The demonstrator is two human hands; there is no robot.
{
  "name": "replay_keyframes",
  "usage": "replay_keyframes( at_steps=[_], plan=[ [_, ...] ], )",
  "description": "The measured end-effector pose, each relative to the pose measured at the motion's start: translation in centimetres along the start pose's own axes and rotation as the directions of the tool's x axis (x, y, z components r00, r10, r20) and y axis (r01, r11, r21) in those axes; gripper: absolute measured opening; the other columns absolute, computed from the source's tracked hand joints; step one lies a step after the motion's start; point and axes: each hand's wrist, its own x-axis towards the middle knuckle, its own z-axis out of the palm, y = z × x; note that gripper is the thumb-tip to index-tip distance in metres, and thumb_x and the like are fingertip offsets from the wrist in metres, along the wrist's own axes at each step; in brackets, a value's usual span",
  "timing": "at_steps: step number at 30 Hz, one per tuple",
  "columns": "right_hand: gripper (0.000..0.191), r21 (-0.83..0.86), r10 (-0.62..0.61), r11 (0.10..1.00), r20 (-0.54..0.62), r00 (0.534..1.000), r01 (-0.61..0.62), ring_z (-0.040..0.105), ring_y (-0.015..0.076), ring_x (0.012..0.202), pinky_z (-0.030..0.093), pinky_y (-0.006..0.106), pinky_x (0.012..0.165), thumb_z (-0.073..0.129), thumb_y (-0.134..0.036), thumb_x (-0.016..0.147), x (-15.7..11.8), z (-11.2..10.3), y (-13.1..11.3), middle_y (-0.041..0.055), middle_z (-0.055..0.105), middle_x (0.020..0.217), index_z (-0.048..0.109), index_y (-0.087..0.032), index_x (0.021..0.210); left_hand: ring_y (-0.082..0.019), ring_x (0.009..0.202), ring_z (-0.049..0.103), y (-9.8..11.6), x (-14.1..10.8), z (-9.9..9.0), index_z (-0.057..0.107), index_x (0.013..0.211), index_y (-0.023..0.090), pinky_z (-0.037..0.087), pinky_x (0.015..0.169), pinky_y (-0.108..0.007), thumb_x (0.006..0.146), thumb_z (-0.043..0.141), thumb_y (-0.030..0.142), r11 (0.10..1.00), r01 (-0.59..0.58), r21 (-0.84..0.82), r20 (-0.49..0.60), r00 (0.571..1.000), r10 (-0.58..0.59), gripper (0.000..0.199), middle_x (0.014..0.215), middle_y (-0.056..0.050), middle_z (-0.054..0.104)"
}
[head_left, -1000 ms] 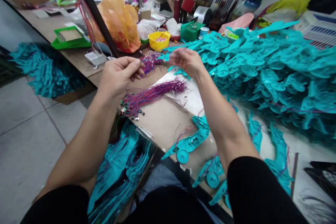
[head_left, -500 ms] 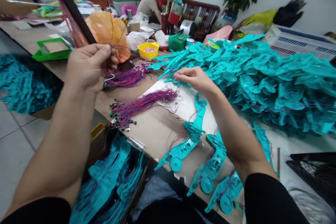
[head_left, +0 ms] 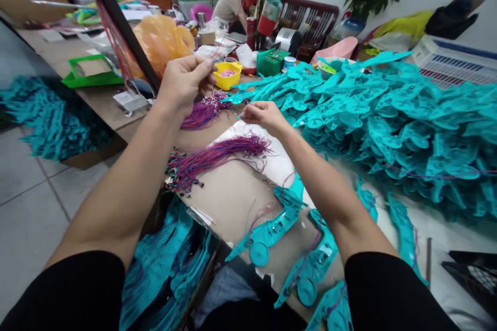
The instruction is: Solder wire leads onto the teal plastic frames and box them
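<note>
My left hand (head_left: 190,80) is raised over the table with thumb and fingers pinched; a thin, blurred wire shows by its fingertips. Lower and to the right, my right hand (head_left: 264,115) is also pinched, apparently on the wire, which is barely visible there. Below my hands lies a bundle of red and purple wires (head_left: 217,160) with small connectors at its near end. A second wire bundle (head_left: 205,112) sits behind, partly hidden by my left hand. Close to my right forearm, a teal plastic part (head_left: 277,222) has a round disc and a wire along it.
A large heap of teal plastic parts (head_left: 388,124) covers the table's right side. More teal parts fill a box (head_left: 163,264) below the near edge. Behind stand a yellow tub (head_left: 228,81), a green tray (head_left: 91,78) and a dark post (head_left: 120,26). A person (head_left: 231,8) sits farther back.
My left hand has moved right, closer to my right hand, which has shifted slightly left. The view has turned a little left. The wire stretched between my hands is now less visible.
</note>
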Motion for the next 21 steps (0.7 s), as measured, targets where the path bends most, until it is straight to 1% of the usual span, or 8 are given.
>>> replay_keyframes(
  at_steps=[4, 7, 9, 12, 15, 17, 19, 21],
  plan=[
    [0.039, 0.053, -0.083, 0.995, -0.067, 0.994, 0.087, 0.069, 0.0138, 0.084, 0.054, 0.023, 0.068, 0.064, -0.06, 0.086, -0.7, 2.1, -2.9, 0.0012, 0.071, 0.08, 0.062, -0.021, 0.092, -0.007, 0.042, 0.048, -0.6, 0.1, -1.7, 0.063, 0.068, 0.017, 0.033, 0.04, -0.019, 0.088, 0.06, 0.019, 0.997, 0.025, -0.068, -0.027, 0.999, -0.027, 0.02, 0.053, 0.002, 0.059],
    [0.041, -0.17, -0.094, 0.982, -0.089, 0.992, 0.078, 0.064, 0.0114, 0.068, 0.048, 0.021, 0.059, 0.062, -0.06, 0.088, -4.0, 1.4, -6.5, -0.0007, 0.064, 0.066, 0.065, -0.019, 0.094, -0.007, 0.044, 0.046, -1.3, 1.1, -1.5, 0.064, 0.07, 0.019, 0.034, 0.041, -0.02, 0.086, 0.063, 0.025, 0.998, 0.015, -0.064, -0.045, 0.999, -0.018, 0.017, 0.053, 0.003, 0.059],
    [0.039, -0.393, -0.12, 0.917, -0.111, 0.987, 0.067, 0.057, 0.0097, 0.058, 0.043, 0.022, 0.054, 0.065, -0.055, 0.087, -6.9, -0.7, -9.0, -0.0022, 0.056, 0.057, 0.068, -0.017, 0.089, -0.007, 0.045, 0.045, -2.0, 2.2, -0.3, 0.064, 0.071, 0.021, 0.034, 0.043, -0.02, 0.085, 0.063, 0.027, 0.999, 0.027, -0.036, -0.038, 0.999, -0.029, 0.015, 0.055, 0.004, 0.061],
    [0.032, -0.687, -0.205, 0.726, -0.175, 0.963, 0.03, 0.047, 0.0089, 0.05, 0.039, 0.025, 0.05, 0.07, -0.047, 0.084, -9.9, -6.2, -12.2, -0.0021, 0.052, 0.051, 0.072, -0.015, 0.081, -0.007, 0.048, 0.046, -3.6, 4.2, 3.4, 0.062, 0.07, 0.021, 0.035, 0.047, -0.02, 0.086, 0.06, 0.025, 0.997, 0.08, 0.021, 0.047, 0.996, -0.081, 0.016, 0.057, 0.005, 0.062],
    [0.022, -0.859, -0.316, 0.51, -0.234, 0.919, -0.043, 0.046, 0.0108, 0.048, 0.039, 0.029, 0.052, 0.071, -0.038, 0.083, -10.2, -12.6, -13.9, -0.0009, 0.055, 0.052, 0.075, -0.017, 0.085, -0.008, 0.052, 0.05, -5.5, 6.4, 8.6, 0.063, 0.071, 0.016, 0.038, 0.051, -0.02, 0.088, 0.057, 0.022, 0.986, 0.115, 0.123, 0.151, 0.979, -0.133, 0.018, 0.059, 0.001, 0.062],
    [0.017, -0.95, -0.422, 0.288, -0.24, 0.874, -0.121, 0.054, 0.0152, 0.056, 0.043, 0.032, 0.061, 0.07, -0.033, 0.082, -9.4, -16.2, -14.0, 0.001, 0.058, 0.056, 0.077, -0.018, 0.087, -0.01, 0.056, 0.053, -6.8, 8.0, 12.2, 0.067, 0.077, 0.013, 0.04, 0.054, -0.021, 0.088, 0.056, 0.021, 0.971, 0.117, 0.207, 0.157, 0.976, -0.151, 0.017, 0.062, -0.001, 0.063],
    [0.013, -0.966, -0.482, 0.088, -0.255, 0.838, -0.243, 0.06, 0.0208, 0.068, 0.044, 0.037, 0.071, 0.07, -0.028, 0.082, -8.6, -18.6, -13.4, 0.0043, 0.061, 0.06, 0.079, -0.018, 0.085, -0.013, 0.066, 0.058, -8.2, 9.4, 15.5, 0.07, 0.083, 0.01, 0.041, 0.059, -0.022, 0.087, 0.057, 0.022, 0.946, 0.113, 0.303, 0.14, 0.977, -0.161, 0.019, 0.069, -0.005, 0.066],
    [0.01, -0.941, -0.48, -0.019, -0.289, 0.829, -0.339, 0.062, 0.0254, 0.079, 0.043, 0.041, 0.077, 0.07, -0.021, 0.08, -8.1, -20.1, -12.4, 0.0088, 0.064, 0.064, 0.079, -0.016, 0.08, -0.017, 0.077, 0.061, -9.4, 10.4, 18.1, 0.072, 0.089, 0.006, 0.043, 0.064, -0.024, 0.086, 0.058, 0.022, 0.924, 0.117, 0.363, 0.181, 0.964, -0.193, 0.021, 0.078, -0.008, 0.068]
  ],
)
